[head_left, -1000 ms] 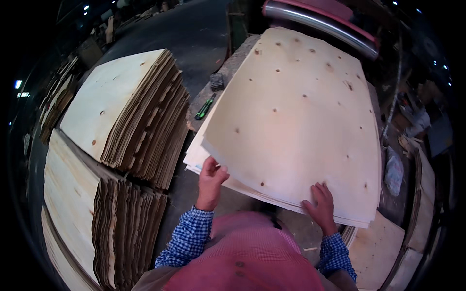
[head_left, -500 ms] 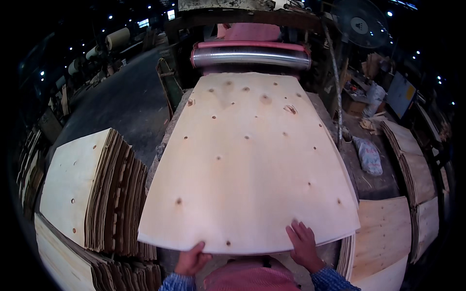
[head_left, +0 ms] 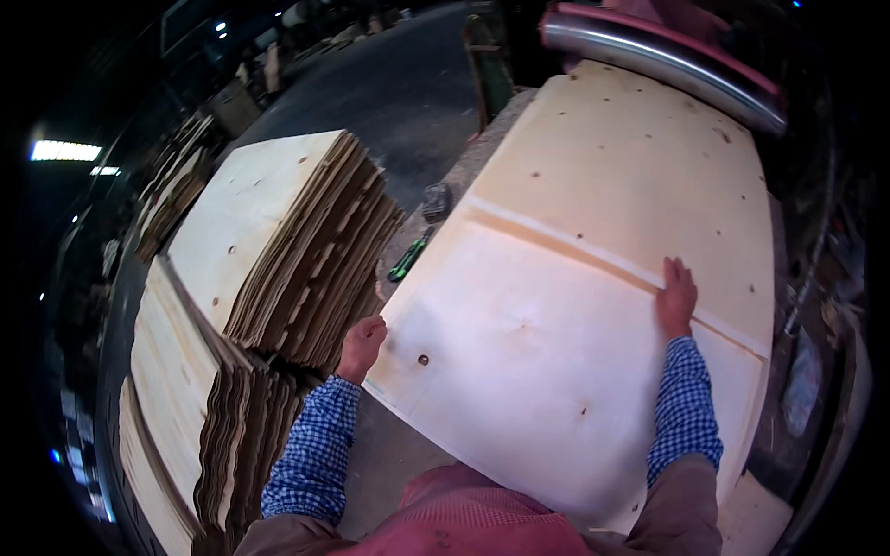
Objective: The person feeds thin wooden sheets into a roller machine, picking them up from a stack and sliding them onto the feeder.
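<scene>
The bench [head_left: 508,119] is mostly hidden by two visible wood sheets [head_left: 519,371]; at their left edge, whether the left hand [head_left: 360,349] is clamped cannot be told; the right hand's [head_left: 678,301] fingers are slightly parted.

Top wd sheet [head_left: 640,176] smth & matt, mtl roller [head_left: 663,63] glossy.

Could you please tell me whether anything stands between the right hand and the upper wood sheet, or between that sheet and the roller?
Nothing visible does: the right hand is at the near edge of the upper wood sheet, and no object shows between it and the roller.
</scene>
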Available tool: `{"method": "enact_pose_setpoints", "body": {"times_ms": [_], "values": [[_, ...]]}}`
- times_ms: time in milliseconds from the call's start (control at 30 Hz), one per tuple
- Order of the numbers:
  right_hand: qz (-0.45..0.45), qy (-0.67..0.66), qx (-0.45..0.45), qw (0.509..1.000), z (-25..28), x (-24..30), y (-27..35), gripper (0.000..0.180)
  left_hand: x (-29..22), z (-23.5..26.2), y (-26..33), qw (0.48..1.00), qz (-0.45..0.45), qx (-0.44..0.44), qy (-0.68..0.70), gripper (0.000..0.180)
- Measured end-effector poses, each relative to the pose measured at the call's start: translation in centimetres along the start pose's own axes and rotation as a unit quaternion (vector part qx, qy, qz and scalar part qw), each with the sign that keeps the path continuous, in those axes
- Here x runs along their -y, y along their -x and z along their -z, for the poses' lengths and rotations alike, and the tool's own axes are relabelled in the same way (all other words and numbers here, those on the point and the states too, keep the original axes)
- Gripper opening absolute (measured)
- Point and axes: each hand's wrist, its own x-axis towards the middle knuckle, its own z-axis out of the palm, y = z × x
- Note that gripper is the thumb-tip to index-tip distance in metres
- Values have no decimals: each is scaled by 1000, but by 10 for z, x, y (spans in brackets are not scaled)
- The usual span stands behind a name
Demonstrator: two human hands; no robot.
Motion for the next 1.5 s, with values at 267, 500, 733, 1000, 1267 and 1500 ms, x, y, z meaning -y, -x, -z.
{"method": "enact_pose_setpoints", "body": {"times_ms": [267, 500, 733, 1000, 1267, 1500], "values": [[-69, -14, 14, 997, -3, 19, -45, 47, 20, -2, 3, 987, 37, 13, -154, 26], [19, -45, 1, 999, 34, 51, 138, 43, -56, 35, 19, 988, 115, 62, -80, 22], [-23, -48, 48, 997, 101, 111, 332, 48, -34, 47, 61, 961, -45, 147, 228, 51], [5, -122, 111, 986, 143, 154, 338, 70, 14, -5, 88, 824, 124, 268, 483, 47], [19, -71, 90, 993, 167, 130, 336, 75, -112, 34, 116, 797, 60, 263, 541, 50], [-30, -91, 103, 990, 215, 157, 370, 65, -8, 50, 119, 753, 134, 272, 584, 61]]}}
